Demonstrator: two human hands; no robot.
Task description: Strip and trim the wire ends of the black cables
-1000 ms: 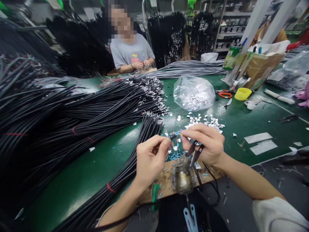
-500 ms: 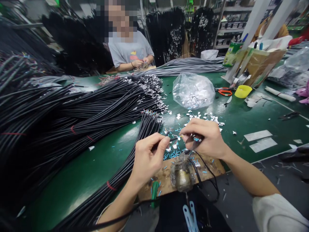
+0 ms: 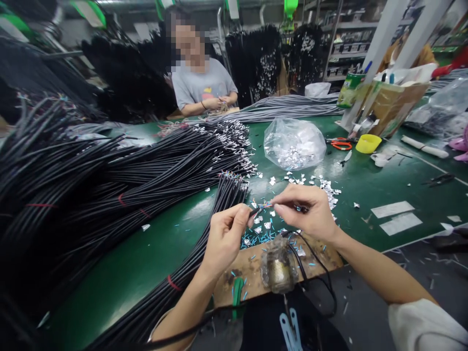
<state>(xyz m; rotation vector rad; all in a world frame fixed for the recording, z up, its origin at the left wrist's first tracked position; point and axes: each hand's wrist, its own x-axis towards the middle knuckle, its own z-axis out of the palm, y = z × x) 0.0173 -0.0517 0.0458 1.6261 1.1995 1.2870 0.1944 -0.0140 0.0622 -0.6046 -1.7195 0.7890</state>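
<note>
My left hand [image 3: 225, 235] pinches the end of a black cable [image 3: 204, 319] whose thin coloured wires [image 3: 263, 205] stick out toward the right. My right hand [image 3: 306, 210] is closed, its fingertips at those wire ends, with a small dark tool tucked in the palm. Both hands hover over a wooden board [image 3: 252, 273] at the table's near edge. A foil-wrapped lump [image 3: 278, 265] with a black cord sits on that board. Blue insulation bits [image 3: 256, 239] and silver foil scraps [image 3: 310, 183] lie under the hands.
Big bundles of black cables [image 3: 109, 185] cover the left of the green table [image 3: 365, 185]. A clear bag of foil scraps [image 3: 294, 144], orange scissors [image 3: 340, 144], a yellow cup [image 3: 368, 143] and a cardboard box [image 3: 391, 105] lie to the right. A person [image 3: 201, 83] works opposite.
My right hand has dropped slightly and turned, so the tool handles seen a second ago are now hidden in the palm. My left hand keeps its pinch on the cable end.
</note>
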